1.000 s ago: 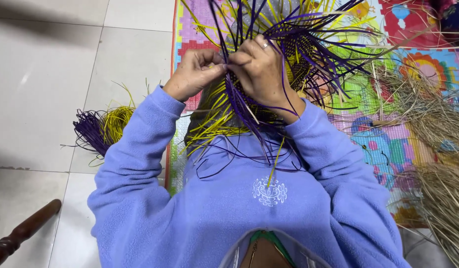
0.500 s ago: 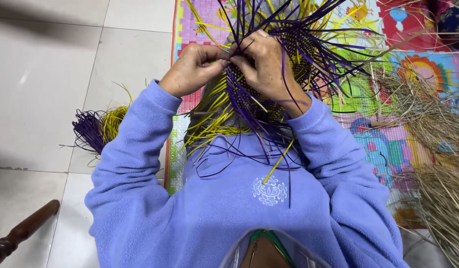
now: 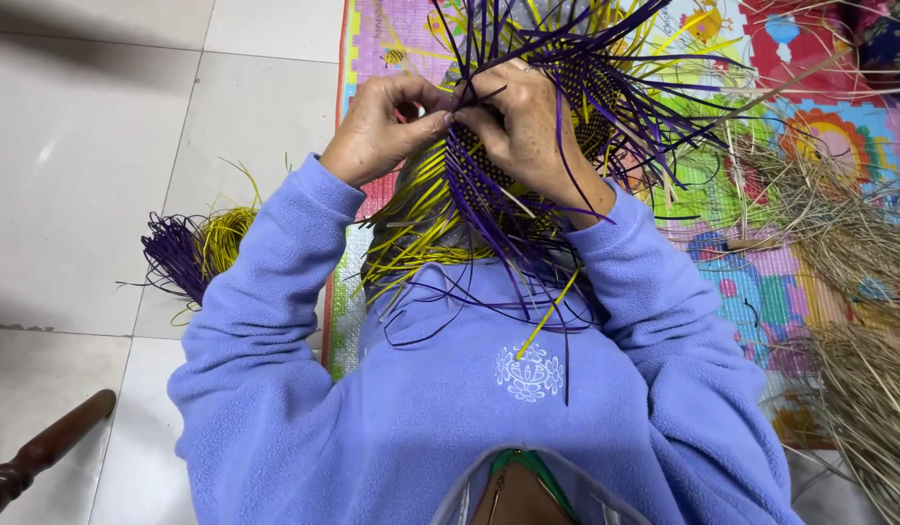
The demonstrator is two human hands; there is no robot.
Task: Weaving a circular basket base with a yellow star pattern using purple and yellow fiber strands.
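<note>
Left hand (image 3: 377, 131) and right hand (image 3: 523, 126), fingertips pinched together on purple and yellow strips of a half-woven basket (image 3: 528, 165) held above the lap, over a colourful mat (image 3: 761, 282); spare strip bundle (image 3: 192, 251) lies on the floor tiles (image 3: 90, 165).

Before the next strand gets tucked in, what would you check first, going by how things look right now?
1. Both hands on the work: ok. The left hand and right hand meet at the edge of the woven purple and yellow piece.
2. Strand pinched: ok. Their fingertips close together on purple strands.
3. Loose ends free: not ok. Long purple strands trail over the sweatshirt and cross each other.
4. Spare material near: ok. A bundle of purple and yellow strands lies on the tile floor by the left sleeve.
5. Weave tightness under the fingers: cannot tell; the hands cover it.
</note>
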